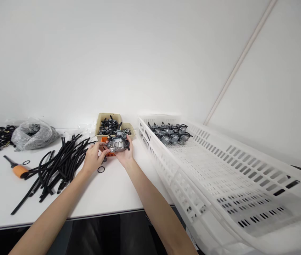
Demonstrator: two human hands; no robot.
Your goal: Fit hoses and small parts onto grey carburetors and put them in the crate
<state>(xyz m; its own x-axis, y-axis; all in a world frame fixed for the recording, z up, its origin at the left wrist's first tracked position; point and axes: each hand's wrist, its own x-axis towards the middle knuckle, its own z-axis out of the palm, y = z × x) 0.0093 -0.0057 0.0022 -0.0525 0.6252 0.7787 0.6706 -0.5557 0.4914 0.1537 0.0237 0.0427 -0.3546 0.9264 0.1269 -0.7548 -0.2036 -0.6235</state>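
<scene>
A silver-grey carburetor point(117, 145) with a black hose looped on its right side is held above the table. My right hand point(127, 154) cradles it from below and from the right, fingers closed around the body. On its left side, the thumb and fingers of my left hand point(94, 156) pinch at the edge; whether a small part sits between them cannot be made out. Behind the carburetor, an orange basket point(104, 140) is partly hidden. Just below the hands, a black rubber ring point(101, 169) lies on the white table point(105, 198).
Beige bins point(109, 115) of small dark parts stand behind my hands. To the left lie black hoses point(57, 166), an orange-handled tool point(20, 171) and a plastic bag point(33, 136). A long white crate point(193, 170) on the right holds several carburetors point(170, 134) at its far end.
</scene>
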